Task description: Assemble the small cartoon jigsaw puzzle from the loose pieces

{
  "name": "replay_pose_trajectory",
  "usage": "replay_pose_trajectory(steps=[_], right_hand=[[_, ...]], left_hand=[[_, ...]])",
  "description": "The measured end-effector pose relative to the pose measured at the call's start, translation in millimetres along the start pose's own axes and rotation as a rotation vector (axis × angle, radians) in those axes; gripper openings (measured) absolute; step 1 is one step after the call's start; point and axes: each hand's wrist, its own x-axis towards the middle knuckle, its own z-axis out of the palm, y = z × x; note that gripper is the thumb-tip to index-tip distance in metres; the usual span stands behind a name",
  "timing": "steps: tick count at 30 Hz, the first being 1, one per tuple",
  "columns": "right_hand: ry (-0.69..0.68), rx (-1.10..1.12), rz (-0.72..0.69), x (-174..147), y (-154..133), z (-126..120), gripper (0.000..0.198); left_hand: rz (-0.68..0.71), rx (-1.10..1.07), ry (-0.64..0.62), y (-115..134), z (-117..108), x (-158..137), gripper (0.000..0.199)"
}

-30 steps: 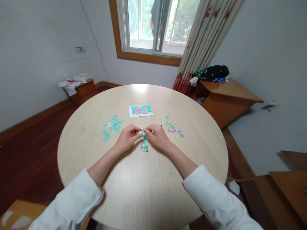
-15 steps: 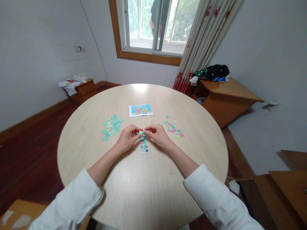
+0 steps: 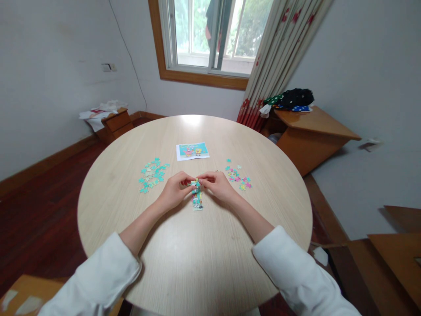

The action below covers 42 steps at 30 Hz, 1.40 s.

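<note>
A narrow joined strip of jigsaw puzzle (image 3: 197, 202) lies on the round table in front of me, its far end partly covered by my fingers. At that end, my left hand (image 3: 176, 192) is closed in a pinch on the strip's left side. From the other side, my right hand (image 3: 219, 186) pinches a small yellowish puzzle piece (image 3: 196, 179) against the strip's top. Whether the piece is locked in, I cannot tell. Beyond my hands lies a printed picture (image 3: 193, 151) with a pink and a yellow cartoon figure.
Loose turquoise and pale pieces (image 3: 152, 174) are spread left of my hands. Pink, yellow and turquoise pieces (image 3: 241, 179) lie to the right. The wooden table (image 3: 184, 259) has a rounded edge. A cabinet with cloths (image 3: 292, 100) stands behind it at right.
Both hands stay at the far end of the strip, with only slight finger movement. The right fingers have drawn back a little, showing more of the yellowish piece.
</note>
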Motion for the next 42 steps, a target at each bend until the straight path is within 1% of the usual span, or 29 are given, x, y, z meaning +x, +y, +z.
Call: replay_pose_trajectory(steps=[8,15,19,30,37,42], right_hand=[[0.008,-0.043,0.015,1,0,-2,0.016],[-0.044,-0.008,0.045,-1,-1,-1,0.026],[-0.049,0.005,0.057,-2,0,-1,0.023],[-0.064,-0.003,0.032,-1,0,-4,0.018],[-0.083,0.061,0.092,-3,-4,-7,0.019],[-0.067,0.083,0.173,-6,-5,-13,0.018]], left_hand=[[0.025,0.042,-0.011,-2,1,0,0.016],[0.030,0.054,-0.014,-1,1,0,0.011],[0.029,0.057,-0.018,0,1,0,0.010],[0.041,0.054,-0.035,1,1,-1,0.007],[0.038,0.078,-0.061,0,2,-1,0.009],[-0.023,0.113,-0.054,-5,3,0,0.007]])
